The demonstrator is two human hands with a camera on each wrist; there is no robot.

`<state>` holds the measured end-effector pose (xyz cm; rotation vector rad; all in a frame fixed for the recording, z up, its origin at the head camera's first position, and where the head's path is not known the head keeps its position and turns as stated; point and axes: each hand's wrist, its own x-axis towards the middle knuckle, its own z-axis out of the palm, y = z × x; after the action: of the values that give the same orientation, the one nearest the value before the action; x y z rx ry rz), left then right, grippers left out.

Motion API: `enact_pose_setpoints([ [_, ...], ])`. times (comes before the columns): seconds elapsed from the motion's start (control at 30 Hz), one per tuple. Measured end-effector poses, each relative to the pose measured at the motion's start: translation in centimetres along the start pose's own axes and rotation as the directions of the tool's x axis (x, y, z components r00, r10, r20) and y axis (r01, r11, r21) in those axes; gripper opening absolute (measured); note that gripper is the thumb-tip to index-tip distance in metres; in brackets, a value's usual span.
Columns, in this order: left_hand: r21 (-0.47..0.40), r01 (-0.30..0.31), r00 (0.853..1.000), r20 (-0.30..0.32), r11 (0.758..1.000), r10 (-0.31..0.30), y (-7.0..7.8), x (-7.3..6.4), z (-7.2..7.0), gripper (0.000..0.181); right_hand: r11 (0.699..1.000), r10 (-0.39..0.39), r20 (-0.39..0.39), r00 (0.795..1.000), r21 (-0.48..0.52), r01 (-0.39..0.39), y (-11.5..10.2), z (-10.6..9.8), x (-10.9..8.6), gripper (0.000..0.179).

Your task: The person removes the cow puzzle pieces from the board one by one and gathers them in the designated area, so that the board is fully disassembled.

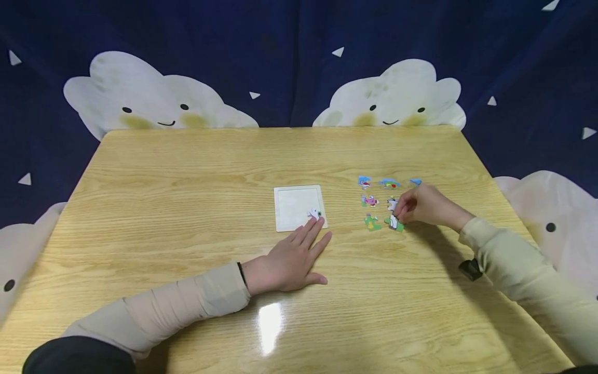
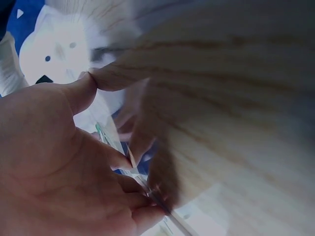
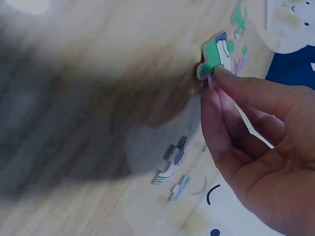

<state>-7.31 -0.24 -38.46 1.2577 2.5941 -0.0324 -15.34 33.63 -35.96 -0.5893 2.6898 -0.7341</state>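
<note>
A square white puzzle tray [image 1: 299,187] lies mid-table, with one white puzzle piece [image 1: 314,213] in its lower right corner. My left hand [image 1: 291,259] rests with spread fingers at the tray's near edge, fingertips touching that corner. The left wrist view shows its palm [image 2: 64,162]. To the right, my right hand [image 1: 422,205] pinches the edge of a green and white puzzle piece [image 1: 394,223] between thumb and fingers. In the right wrist view the same green and white piece [image 3: 211,54] sits at the fingertips; whether it is off the table cannot be told.
Several loose pieces lie around the right hand, among them a pink piece [image 1: 370,201], a green piece [image 1: 372,222] and a blue piece [image 1: 389,183]. A grey-white piece [image 3: 172,160] lies beside the right hand. A dark curtain [image 1: 289,62] with clouds hangs behind the wooden table [image 1: 187,171].
</note>
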Motion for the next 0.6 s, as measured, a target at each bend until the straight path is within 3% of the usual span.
enact_pose_setpoints([
  [0.13, -0.009, -0.001, 1.000, -0.002, 1.000, 0.001, 0.0, 0.0, 0.0, 0.088, 0.998, -0.061, -0.028, 0.998, -0.032, 0.060, -0.1, 0.5, -0.3, 0.019],
  [0.3, -0.001, 0.000, 1.000, -0.004, 1.000, 0.000, -0.1, -0.2, 0.0, 0.088, 0.997, -0.071, -0.041, 0.997, -0.015, 0.070, -0.6, 0.4, -0.3, 0.017],
  [0.6, -0.001, -0.004, 1.000, -0.016, 1.000, 0.004, -0.1, -0.1, 0.2, 0.087, 0.995, -0.085, -0.019, 0.996, 0.059, 0.086, -3.4, 0.8, 2.2, 0.012],
])
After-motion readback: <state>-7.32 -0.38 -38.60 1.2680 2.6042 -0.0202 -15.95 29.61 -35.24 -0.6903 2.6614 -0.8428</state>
